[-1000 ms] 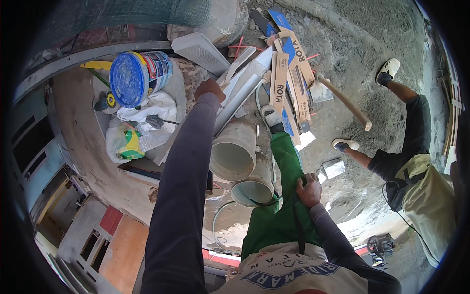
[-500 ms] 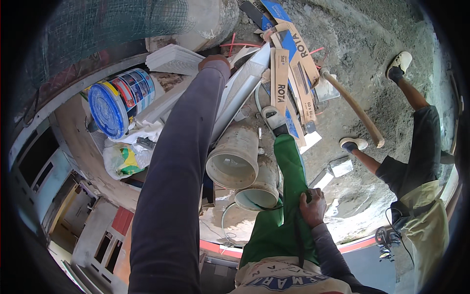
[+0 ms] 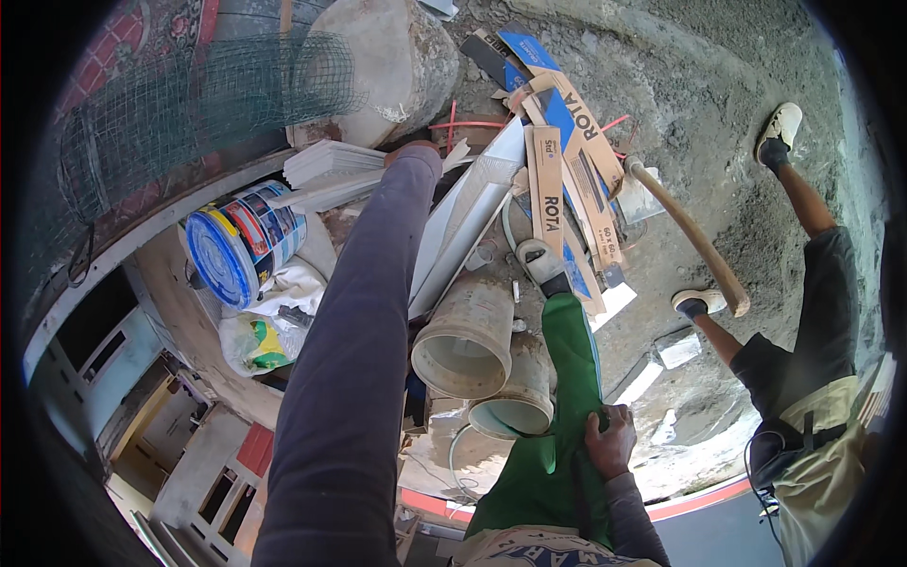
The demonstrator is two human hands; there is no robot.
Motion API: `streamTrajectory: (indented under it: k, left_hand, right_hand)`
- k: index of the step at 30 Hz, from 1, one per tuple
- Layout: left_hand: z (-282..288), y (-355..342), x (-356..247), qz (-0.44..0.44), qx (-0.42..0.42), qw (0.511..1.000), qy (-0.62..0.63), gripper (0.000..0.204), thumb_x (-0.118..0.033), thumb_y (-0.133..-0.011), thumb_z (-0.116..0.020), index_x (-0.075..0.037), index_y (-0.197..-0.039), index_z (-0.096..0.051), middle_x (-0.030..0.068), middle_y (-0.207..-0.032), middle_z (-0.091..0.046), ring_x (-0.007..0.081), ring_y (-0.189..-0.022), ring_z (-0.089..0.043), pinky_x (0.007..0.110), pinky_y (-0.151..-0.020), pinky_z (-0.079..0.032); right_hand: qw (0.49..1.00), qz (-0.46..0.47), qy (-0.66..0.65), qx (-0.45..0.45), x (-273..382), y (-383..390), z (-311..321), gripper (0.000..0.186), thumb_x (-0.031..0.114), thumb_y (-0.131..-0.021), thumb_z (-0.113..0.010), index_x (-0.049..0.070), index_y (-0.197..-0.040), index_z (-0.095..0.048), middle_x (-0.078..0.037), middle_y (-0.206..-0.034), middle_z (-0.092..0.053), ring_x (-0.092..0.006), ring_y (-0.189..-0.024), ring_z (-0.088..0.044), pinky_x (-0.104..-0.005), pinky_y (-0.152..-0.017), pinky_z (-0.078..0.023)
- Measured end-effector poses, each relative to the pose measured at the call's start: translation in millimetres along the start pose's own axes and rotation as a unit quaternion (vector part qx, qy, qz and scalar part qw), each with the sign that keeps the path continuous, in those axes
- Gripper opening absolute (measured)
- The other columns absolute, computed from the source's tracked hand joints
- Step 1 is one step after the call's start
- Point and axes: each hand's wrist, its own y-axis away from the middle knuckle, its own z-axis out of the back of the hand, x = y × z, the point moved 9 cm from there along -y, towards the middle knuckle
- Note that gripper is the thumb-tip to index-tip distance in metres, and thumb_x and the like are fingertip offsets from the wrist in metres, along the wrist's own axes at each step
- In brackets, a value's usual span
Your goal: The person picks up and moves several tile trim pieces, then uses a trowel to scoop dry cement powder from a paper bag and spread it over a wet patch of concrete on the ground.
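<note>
My left arm reaches far forward, and my left hand (image 3: 413, 151) is beside a stack of white ribbed panels (image 3: 333, 163). The sleeve covers most of this hand, so its fingers are hidden. Close to the wrist, to the right, lie long white panels (image 3: 465, 222), slanting across the pile. My right hand (image 3: 612, 440) rests on the leg of my green trousers (image 3: 574, 373), with thumb and fingers apart and nothing seen in it. Two dirty pale buckets (image 3: 463, 354) lie tipped beside that leg, their mouths facing me.
A blue-lidded paint bucket (image 3: 222, 257) lies on its side at left, above white plastic bags (image 3: 257, 338). Green wire mesh (image 3: 217, 99) hangs at the back left. Flattened cardboard boxes (image 3: 546, 184) and a wooden-handled tool (image 3: 694, 227) lie ahead. Another person (image 3: 822, 283) stands at right.
The whole view has shifted, so most things appear lower and farther right. A white strip by my left hand now angles toward the blue-lidded bucket. My right hand stays on my leg.
</note>
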Motion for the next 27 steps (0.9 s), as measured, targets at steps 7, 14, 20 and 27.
streamTrajectory:
  k: [7, 14, 20, 27]
  left_hand:
    - [15.1, 49.1, -37.9, -0.017, -0.042, 0.997, -0.067, 0.043, -0.028, -0.099, -0.076, -0.029, -0.141, -0.073, -0.0089, -0.147, -0.069, 0.0214, -0.137, -0.065, 0.055, -0.107, -0.049]
    - [27.0, 39.5, -66.8, -0.064, -0.05, 0.986, -0.145, 0.048, -0.032, -0.102, -0.07, -0.025, -0.15, -0.067, -0.0044, -0.152, -0.066, 0.0246, -0.138, -0.063, 0.056, -0.108, -0.048]
    - [14.8, 1.7, -55.6, -0.03, -0.11, 0.98, -0.16, 0.04, -0.034, -0.109, -0.054, -0.022, -0.143, -0.072, 0.0023, -0.148, -0.07, 0.0248, -0.138, -0.065, 0.055, -0.112, -0.047]
    - [18.0, 78.9, -70.3, -0.074, -0.284, 0.928, -0.231, 0.045, -0.03, -0.109, -0.049, -0.016, -0.147, -0.068, 0.0081, -0.157, -0.06, 0.0329, -0.152, -0.047, 0.058, -0.13, -0.018]
  right_hand:
    - [1.0, -0.017, -0.012, 0.003, -9.3, 0.3, -3.3, 0.028, 0.024, -0.092, -0.072, 0.001, -0.106, -0.071, -0.016, -0.108, -0.067, -0.0392, -0.105, -0.064, -0.0531, -0.087, -0.053]
    - [1.0, -0.025, -0.015, -0.01, -11.3, -1.6, -2.1, 0.027, 0.021, -0.091, -0.073, -0.002, -0.104, -0.072, -0.018, -0.105, -0.066, -0.0398, -0.102, -0.065, -0.0515, -0.086, -0.053]
    - [0.999, -0.038, -0.005, 0.022, -14.5, -1.2, -3.4, 0.029, 0.026, -0.092, -0.072, 0.001, -0.108, -0.072, -0.017, -0.11, -0.067, -0.0391, -0.109, -0.064, -0.0538, -0.09, -0.053]
    - [0.999, -0.029, -0.002, -0.014, -13.8, -1.2, -0.8, 0.027, 0.023, -0.092, -0.073, -0.001, -0.104, -0.074, -0.018, -0.106, -0.069, -0.0397, -0.1, -0.068, -0.0515, -0.085, -0.054]
